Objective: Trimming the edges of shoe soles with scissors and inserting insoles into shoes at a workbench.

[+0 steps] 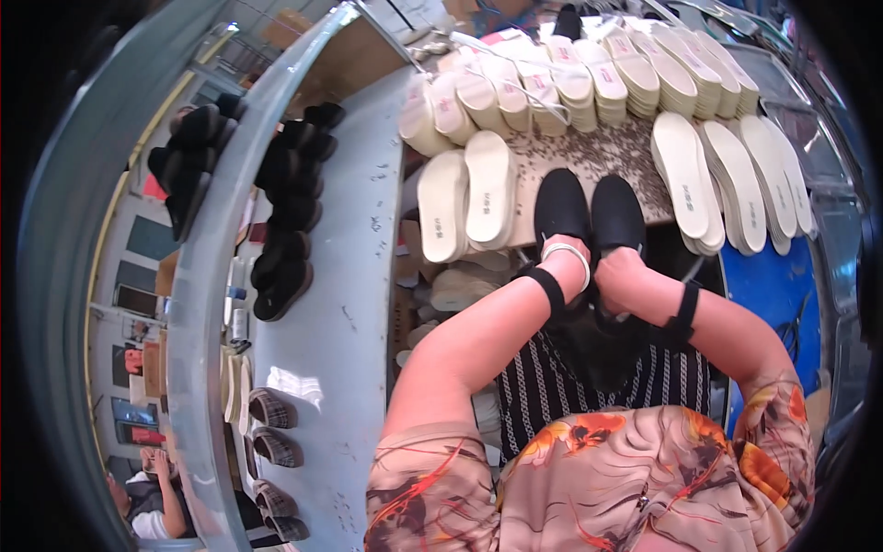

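Two black slip-on shoes (562,204) are held side by side in front of me, toes pointing away. My left hand (567,250) grips the left one at its opening, the fingers partly hidden inside. At the heel end of the other black shoe (618,210), my right hand (621,274) is closed, most of its fingers out of sight. Cream insoles (441,207) lie on the board just left of the shoes. More cream insoles (682,179) lie in small stacks to the right.
Tall insole stacks (570,78) line the back of the brown-speckled board (598,152). On my left runs a long grey-blue surface (345,368) with black shoes (287,267) and plaid shoes (274,446). A blue panel (768,294) is at right. Another person (161,501) is far left.
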Motion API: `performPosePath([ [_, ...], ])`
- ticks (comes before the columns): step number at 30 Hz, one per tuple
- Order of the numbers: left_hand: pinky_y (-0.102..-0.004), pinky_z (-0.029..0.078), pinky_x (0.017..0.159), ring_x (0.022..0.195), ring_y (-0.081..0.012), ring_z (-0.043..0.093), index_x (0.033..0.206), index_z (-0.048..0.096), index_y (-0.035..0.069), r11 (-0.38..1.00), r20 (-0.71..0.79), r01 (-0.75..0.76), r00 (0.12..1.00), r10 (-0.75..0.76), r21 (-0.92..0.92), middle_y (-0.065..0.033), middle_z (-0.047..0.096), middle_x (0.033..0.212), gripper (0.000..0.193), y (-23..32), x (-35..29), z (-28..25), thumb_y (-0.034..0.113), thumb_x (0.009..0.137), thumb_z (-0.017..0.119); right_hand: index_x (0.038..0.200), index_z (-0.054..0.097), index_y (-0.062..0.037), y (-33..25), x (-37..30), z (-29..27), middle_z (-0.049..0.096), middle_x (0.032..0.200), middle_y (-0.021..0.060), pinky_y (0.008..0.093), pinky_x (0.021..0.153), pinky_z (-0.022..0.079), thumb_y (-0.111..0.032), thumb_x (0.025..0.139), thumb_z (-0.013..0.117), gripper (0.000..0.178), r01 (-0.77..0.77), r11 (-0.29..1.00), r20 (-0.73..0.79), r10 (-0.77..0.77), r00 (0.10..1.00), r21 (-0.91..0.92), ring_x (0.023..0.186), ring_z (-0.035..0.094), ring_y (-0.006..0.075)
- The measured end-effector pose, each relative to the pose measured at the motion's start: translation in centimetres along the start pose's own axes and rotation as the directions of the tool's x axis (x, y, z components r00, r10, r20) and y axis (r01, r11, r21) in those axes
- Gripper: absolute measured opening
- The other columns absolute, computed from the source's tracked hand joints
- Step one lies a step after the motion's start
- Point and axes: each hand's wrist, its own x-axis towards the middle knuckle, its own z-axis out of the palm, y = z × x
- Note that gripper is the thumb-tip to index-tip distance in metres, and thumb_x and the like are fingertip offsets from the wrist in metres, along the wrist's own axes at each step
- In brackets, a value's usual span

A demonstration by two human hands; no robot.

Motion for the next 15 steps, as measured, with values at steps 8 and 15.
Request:
performPosePath([
  [8, -0.0405, 0.049, 0.069, 0.079, -0.0363, 0.062, 0.092, 0.055, -0.01, 0.67, -0.345, -0.101, 0.907, -0.241, -0.735, -0.0267, 0.061, 0.088, 0.04, 0.7, -1.0, 2.4, 0.028, 0.078, 0.056, 0.078, 0.06, -0.0038, 3.3, -9.7, -3.4, 0.06, 0.064, 0.0112, 0.0333, 0.057, 0.048, -0.016, 0.068, 0.065, 0.017, 0.218, 0.587, -0.445, 0.274, 0.853, 0.78, 0.062, 0.06, 0.0269],
  [15, -0.0431, 0.045, 0.074, 0.083, -0.0387, 0.057, 0.093, 0.056, -0.005, 0.5, -0.563, -0.353, 0.741, -0.366, -0.79, -0.0253, 0.059, 0.081, 0.028, -1.5, -3.3, 7.8, 0.018, 0.078, 0.052, 0.077, 0.06, -0.0009, 4.3, -13.1, -5.0, 0.058, 0.061, 0.0118, 0.0307, 0.054, 0.047, -0.01, 0.066, 0.066, 0.016, 0.141, 0.693, -0.517, 0.37, 0.772, 0.707, 0.057, 0.059, 0.0237],
])
